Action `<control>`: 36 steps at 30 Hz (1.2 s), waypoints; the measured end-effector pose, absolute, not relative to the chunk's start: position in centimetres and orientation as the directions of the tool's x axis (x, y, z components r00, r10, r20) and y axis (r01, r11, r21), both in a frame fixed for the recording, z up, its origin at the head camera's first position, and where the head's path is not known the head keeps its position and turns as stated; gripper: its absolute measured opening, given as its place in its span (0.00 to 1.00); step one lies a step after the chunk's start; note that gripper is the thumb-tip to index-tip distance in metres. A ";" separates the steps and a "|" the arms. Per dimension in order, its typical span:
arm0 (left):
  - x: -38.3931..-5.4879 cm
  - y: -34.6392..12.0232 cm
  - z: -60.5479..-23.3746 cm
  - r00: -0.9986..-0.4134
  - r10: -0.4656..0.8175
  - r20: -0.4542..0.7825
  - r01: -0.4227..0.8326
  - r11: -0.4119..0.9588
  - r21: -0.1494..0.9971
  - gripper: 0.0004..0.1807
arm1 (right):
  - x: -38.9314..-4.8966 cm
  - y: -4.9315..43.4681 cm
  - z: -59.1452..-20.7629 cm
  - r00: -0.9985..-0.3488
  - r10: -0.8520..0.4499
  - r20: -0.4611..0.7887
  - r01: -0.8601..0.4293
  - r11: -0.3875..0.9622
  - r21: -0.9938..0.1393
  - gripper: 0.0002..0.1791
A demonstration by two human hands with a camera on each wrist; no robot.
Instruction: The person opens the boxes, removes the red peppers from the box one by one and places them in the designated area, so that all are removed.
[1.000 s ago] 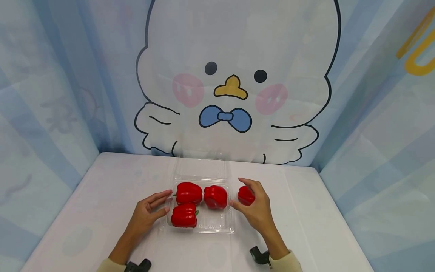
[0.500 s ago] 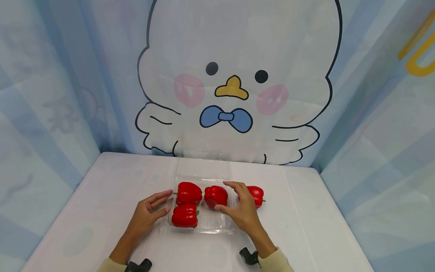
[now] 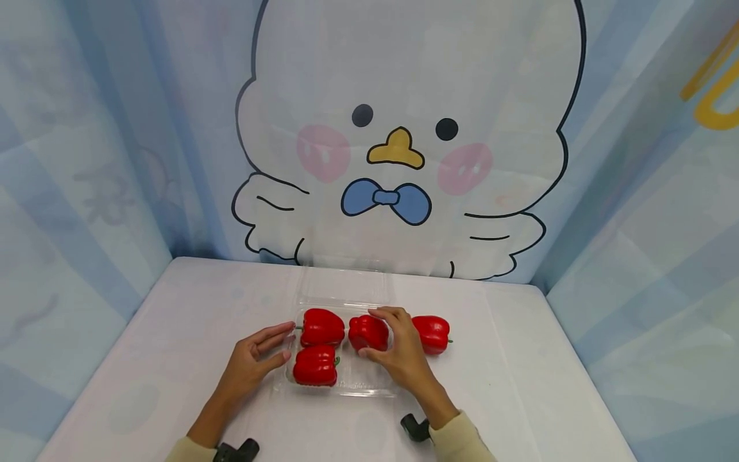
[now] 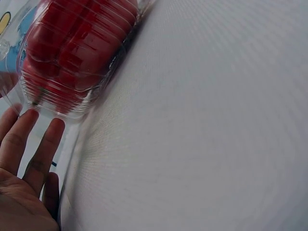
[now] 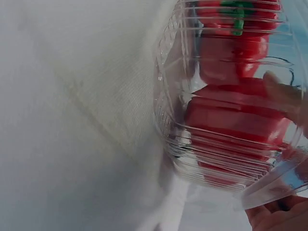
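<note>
A clear plastic clamshell container (image 3: 369, 386) lies opened on the table with three red bell peppers in it. Two of them, a back left pepper (image 3: 321, 327) and a front left pepper (image 3: 314, 366), sit side by side. My right hand (image 3: 404, 353) reaches over the container's right wall and holds the back right pepper (image 3: 368, 332) between thumb and fingers; in the right wrist view that pepper (image 5: 231, 113) shows through the wall. My left hand (image 3: 251, 359) has its fingers extended against the left wall, its fingertips (image 4: 57, 126) close to the ribbed plastic.
Another red bell pepper (image 3: 433, 334) lies on the white table (image 3: 496, 385), right of the container and partly behind my right hand. The transparent lid (image 3: 345, 287) is folded back toward the curtain (image 3: 392, 237) with a cartoon chick. Dark wrist devices (image 3: 237, 451) sit on both wrists.
My right hand has moved left, from beside the pepper outside the container to the back right pepper inside it. The outside pepper is now more exposed. My left hand has stayed put.
</note>
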State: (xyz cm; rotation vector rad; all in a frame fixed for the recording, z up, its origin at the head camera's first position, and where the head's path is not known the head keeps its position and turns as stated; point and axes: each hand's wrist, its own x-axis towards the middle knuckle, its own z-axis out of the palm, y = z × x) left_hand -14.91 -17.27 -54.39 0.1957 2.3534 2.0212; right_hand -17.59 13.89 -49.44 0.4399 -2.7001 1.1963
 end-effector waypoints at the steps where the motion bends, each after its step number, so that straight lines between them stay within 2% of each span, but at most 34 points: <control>1: -14.9 -17.3 -54.4 -0.991 0.118 0.058 0.075 0.146 0.987 0.32 | -17.6 13.8 -49.4 -0.947 -0.201 0.251 -0.321 0.644 -0.695 0.42; 19: -15.0 -17.3 -54.5 -0.990 0.123 0.068 0.087 0.149 0.985 0.32 | -17.5 13.5 -49.1 -0.936 -0.207 0.286 -0.351 0.633 -0.691 0.37; 36: -15.0 -17.3 -54.5 -0.990 0.128 0.063 0.081 0.136 0.987 0.31 | -16.0 14.5 -47.2 -0.944 -0.109 0.311 -0.309 0.617 -0.723 0.38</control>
